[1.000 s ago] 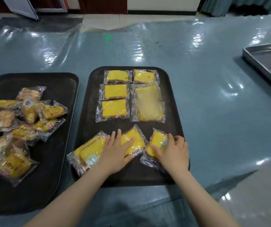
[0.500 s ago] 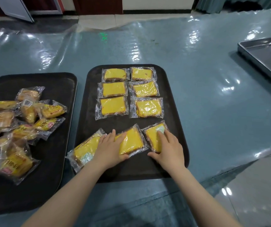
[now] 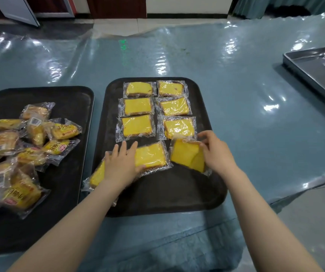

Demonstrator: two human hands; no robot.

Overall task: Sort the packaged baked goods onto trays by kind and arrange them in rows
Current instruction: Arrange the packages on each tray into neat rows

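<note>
Cake packet [image 3: 187,156] lifted since, left hand [image 3: 119,165] hiding another

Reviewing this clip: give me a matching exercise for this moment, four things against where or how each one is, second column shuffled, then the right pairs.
Things
1. left hand
2. right hand
3. steel tray
4. left black tray

States
A. at the table's far right, nothing visible in it
B. grips a tilted cake slice packet at the middle tray's right side
C. holds a loose pile of printed bread packets
D. lies flat over two cake slice packets near the middle tray's front left

Pairs: 1-D, 2-B, 3-A, 4-C
</note>
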